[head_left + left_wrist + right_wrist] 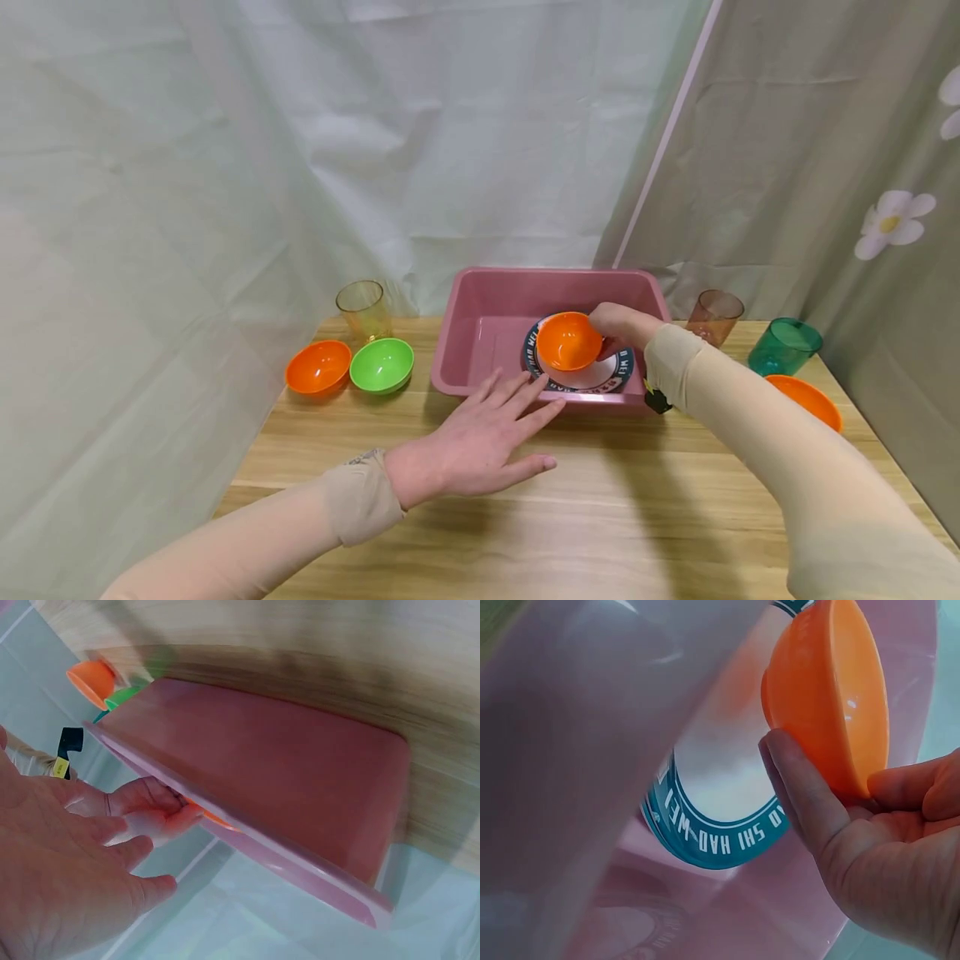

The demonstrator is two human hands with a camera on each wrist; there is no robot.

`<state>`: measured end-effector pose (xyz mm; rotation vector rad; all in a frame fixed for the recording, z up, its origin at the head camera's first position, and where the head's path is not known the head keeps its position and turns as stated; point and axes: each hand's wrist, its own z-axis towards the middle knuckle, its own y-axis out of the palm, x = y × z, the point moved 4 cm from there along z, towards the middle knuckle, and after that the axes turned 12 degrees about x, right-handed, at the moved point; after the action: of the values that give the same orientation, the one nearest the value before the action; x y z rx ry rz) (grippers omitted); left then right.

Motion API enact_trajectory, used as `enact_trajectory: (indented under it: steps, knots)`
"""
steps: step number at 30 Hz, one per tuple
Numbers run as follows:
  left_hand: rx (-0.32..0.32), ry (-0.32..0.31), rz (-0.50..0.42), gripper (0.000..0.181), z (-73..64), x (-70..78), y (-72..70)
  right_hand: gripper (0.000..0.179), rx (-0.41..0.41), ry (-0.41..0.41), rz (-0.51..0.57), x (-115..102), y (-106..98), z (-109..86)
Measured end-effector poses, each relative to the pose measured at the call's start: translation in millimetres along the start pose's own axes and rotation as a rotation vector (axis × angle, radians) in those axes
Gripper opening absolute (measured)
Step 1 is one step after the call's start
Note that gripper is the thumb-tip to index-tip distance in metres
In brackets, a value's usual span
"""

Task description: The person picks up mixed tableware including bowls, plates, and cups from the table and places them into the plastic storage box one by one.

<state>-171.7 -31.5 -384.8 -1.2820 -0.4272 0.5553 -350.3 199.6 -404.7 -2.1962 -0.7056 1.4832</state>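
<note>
An orange bowl is pinched at its right side by my right hand, inside the pink basin. In the right wrist view the thumb lies at the bowl's rim and the fingers support its outer wall. Beneath the bowl lies a white plate with a lettered dark teal rim, in the right half of the basin; a small gap shows between bowl and plate. My left hand is spread with straight fingers at the basin's near edge, holding nothing; whether it touches the edge I cannot tell.
Left of the basin are another orange bowl, a green bowl and a yellow glass. To its right stand a brownish glass, a green glass and an orange bowl partly behind my forearm. A curtain hangs behind.
</note>
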Motion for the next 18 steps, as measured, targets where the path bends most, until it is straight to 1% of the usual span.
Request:
enact_trajectory:
  steps: [4,9,18]
  knots:
    - [0.003,0.004,0.014,0.08,0.5,-0.6,0.2,0.036,-0.015,0.02,-0.037,1.2,-0.4,-1.9]
    - [0.001,0.004,0.011,0.08,-0.7,-0.8,1.2,0.04,-0.048,0.076,-0.049,4.4,-1.2,-2.4]
    - [0.005,0.003,0.009,0.08,-2.1,-0.8,3.9,0.043,-0.045,0.096,-0.04,7.0,-0.2,-0.4]
